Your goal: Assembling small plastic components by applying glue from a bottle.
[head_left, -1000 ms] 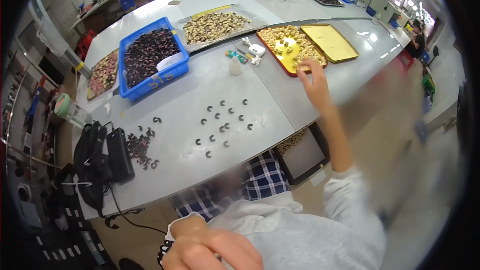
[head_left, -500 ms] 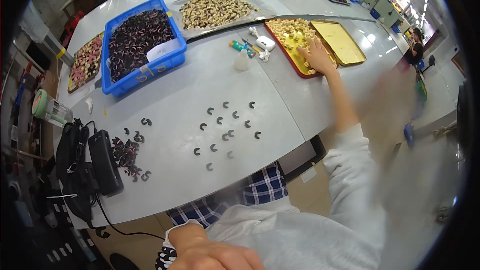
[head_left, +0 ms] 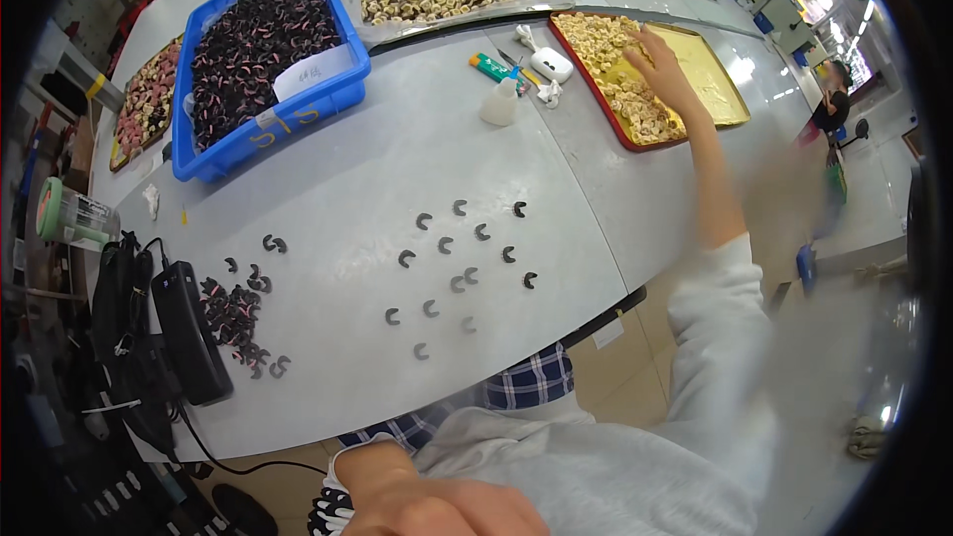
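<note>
Tray [head_left: 635, 149], red-rimmed, its long axis slanting far-left, holds pale pieces [head_left: 640, 111] to the left and near side of the right hand [head_left: 667, 77], the closer hand: fingers [head_left: 655, 43] apart, nothing showing between. Left hand [head_left: 447, 511], well nearside, state unclear. Right fingertips sit farther up the tray than before!

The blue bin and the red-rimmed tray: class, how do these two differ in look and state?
The blue bin is deep-walled, while the red-rimmed tray is shallow. The bin holds dark curved pieces, some showing pink; the tray holds pale pieces, with some yellow floor showing. The right hand is over the tray, while no hand is at the bin. Both sit on the grey table and hold many small pieces.
</note>
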The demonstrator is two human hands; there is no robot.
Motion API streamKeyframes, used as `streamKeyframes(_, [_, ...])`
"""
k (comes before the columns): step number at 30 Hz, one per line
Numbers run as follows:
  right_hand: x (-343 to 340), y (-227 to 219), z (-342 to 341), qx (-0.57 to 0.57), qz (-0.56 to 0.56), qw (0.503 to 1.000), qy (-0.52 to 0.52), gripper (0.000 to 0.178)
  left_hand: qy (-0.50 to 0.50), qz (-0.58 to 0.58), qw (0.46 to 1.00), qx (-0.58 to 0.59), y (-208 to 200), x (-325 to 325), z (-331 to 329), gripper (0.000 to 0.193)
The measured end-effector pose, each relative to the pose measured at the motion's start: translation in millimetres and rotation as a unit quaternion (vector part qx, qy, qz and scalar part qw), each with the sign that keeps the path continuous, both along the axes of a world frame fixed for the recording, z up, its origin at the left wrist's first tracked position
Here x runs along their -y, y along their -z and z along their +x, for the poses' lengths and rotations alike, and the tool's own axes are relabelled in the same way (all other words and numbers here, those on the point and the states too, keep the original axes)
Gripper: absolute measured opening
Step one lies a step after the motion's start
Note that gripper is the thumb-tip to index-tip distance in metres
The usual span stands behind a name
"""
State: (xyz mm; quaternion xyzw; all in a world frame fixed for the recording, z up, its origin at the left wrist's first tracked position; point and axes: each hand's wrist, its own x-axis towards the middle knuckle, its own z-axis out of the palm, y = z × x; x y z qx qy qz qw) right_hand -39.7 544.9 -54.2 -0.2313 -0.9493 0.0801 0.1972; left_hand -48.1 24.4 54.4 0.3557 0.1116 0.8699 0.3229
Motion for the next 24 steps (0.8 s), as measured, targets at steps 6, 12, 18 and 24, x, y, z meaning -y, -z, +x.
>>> streamKeyframes(6, [-86, 19, -49, -0.016, 0.000, 0.999, 0.029, 0.057, 0.041, 0.024, 0.998, -0.038, 8, -8, -14, 0.014])
streamKeyframes(12, [-70, 26, -42, 0.022, -0.030, 0.999, 0.004, 0.055, -0.010, -0.024, 0.999, -0.030, 8, -4, -12, 0.014])
streamKeyframes(18, [-9, 4, 10, 0.094, -0.112, 0.989, -0.031, 0.050, -0.035, -0.022, 0.999, 0.035, 8, -5, -8, 0.013])
streamKeyframes(24, [49, -21, 67, 0.121, -0.054, 0.990, -0.043, 0.066, 0.069, 0.075, 0.994, -0.048, 21, -3, -24, 0.012])
